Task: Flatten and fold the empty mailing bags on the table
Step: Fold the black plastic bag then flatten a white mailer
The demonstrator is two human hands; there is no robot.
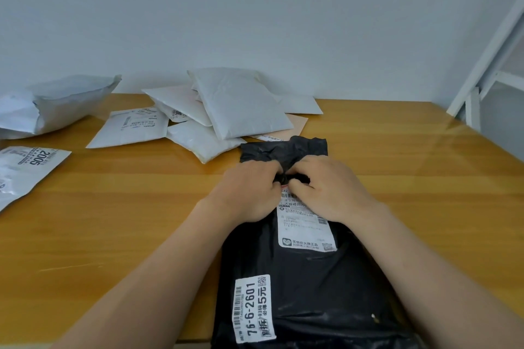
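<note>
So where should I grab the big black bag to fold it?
Grab the black bag at its crumpled far end, where both hands pinch it now. That loose flap lifts easily; the rest lies flat on the table.

This looks like a plain room in a home or small office used for sorting parcels. A glossy honey-coloured wooden table (113, 221) stands pushed against a bare pale grey-white painted wall (255, 8). Soft white plastic mailing bags (238, 102) with printed shipping labels lie heaped at the far side, and a crumpled black plastic mailing bag (306, 278) lies near. At the far right a white-painted metal frame (482, 71) leans diagonally.
</note>
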